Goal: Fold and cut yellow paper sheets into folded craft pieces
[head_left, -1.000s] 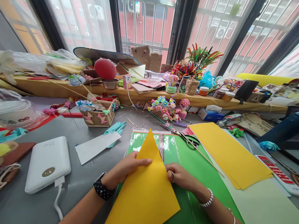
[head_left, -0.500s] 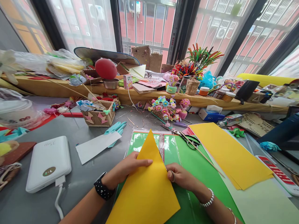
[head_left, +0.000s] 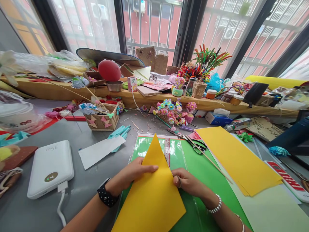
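Note:
A sheet of yellow paper (head_left: 152,199) stands tilted before me, its pointed tip at the top. My left hand (head_left: 138,170) grips its left side, thumb flat on the front and the other fingers hidden behind. At the paper's right edge, my right hand (head_left: 182,180) is closed, with what looks like a scissors' finger loop (head_left: 179,181) round the thumb. The blades are mostly hidden behind the paper; a thin dark edge shows beside it. Under the paper lie a clear plastic sleeve (head_left: 142,148) and green sheets (head_left: 205,174).
Black-handled scissors (head_left: 196,145) and a thin wooden stick (head_left: 210,161) lie right of my hands, beside more yellow sheets (head_left: 236,158). Leftward are a white power bank (head_left: 51,167) with a cable and a white paper strip (head_left: 101,153). Crafted flowers (head_left: 171,111) stand behind.
The yellow paper's lower part has shifted very slightly, its right corner a little higher. Both hands keep nearly the same place and hold.

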Demonstrator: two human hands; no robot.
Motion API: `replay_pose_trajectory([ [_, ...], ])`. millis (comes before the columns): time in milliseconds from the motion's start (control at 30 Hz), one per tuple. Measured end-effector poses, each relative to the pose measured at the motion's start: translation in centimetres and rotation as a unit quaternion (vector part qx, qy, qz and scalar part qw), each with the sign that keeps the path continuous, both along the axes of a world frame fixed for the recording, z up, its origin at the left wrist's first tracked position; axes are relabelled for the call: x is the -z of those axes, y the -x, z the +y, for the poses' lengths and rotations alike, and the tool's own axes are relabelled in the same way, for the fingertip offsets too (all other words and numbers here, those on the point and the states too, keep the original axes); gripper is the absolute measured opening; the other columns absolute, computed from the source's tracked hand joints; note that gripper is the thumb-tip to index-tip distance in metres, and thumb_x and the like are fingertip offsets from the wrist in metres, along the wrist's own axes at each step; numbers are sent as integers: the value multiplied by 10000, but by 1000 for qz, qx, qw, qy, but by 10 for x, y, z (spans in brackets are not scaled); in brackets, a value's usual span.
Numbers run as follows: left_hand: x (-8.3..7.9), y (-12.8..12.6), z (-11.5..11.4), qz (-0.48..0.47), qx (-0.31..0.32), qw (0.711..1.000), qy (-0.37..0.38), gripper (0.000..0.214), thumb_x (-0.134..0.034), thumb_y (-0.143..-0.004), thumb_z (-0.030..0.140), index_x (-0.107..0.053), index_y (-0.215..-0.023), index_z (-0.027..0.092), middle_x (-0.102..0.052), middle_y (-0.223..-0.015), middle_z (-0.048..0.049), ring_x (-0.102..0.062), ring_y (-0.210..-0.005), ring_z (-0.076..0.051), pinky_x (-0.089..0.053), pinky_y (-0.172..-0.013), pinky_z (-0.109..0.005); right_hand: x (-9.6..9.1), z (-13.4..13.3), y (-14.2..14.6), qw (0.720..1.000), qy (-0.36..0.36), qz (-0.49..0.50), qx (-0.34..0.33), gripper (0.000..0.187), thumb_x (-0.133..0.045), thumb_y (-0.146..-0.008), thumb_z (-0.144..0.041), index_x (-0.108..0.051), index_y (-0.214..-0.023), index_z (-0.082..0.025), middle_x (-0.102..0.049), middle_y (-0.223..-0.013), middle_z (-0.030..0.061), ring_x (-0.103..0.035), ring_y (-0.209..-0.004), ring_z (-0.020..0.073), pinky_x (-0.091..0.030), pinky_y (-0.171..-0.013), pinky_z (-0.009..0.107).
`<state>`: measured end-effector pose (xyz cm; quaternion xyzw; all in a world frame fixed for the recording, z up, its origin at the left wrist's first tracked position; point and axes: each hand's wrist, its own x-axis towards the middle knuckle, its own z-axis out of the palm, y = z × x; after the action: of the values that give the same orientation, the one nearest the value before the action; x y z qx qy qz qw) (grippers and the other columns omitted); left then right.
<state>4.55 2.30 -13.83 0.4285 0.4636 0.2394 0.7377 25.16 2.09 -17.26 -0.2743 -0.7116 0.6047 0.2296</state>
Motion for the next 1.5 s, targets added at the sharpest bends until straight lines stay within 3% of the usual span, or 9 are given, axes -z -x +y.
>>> replay_pose_trajectory([
  [733,0,-1,-1,8,14,1000,-8,262,-682,-615,353,-638,-766,144,-685,-746,-34,-617,-630,-146,-452,-560,-208,-2,0,1,1000,-8,-11,4,630,-325,-645,-747,-469,-604,-135,-388,-587,-11,-351,-568,104,-296,-504,222],
  [1067,-3,-2,-3,12,27,999,-13,304,-679,-593,385,-638,-777,146,-680,-774,-42,-614,-660,-167,-453,-592,-233,-2,0,2,1000,-23,-8,-2,633,-314,-641,-752,-461,-605,-137,-338,-563,-31,-241,-494,66,-194,-425,206],
  [1500,-3,-2,-4,22,45,998,-26,306,-657,-623,402,-631,-796,151,-673,-818,-46,-611,-701,-171,-461,-619,-240,-1,0,1,1000,-30,-6,6,656,-289,-634,-767,-455,-601,-134,-378,-585,-11,-297,-518,79,-238,-444,208],
])
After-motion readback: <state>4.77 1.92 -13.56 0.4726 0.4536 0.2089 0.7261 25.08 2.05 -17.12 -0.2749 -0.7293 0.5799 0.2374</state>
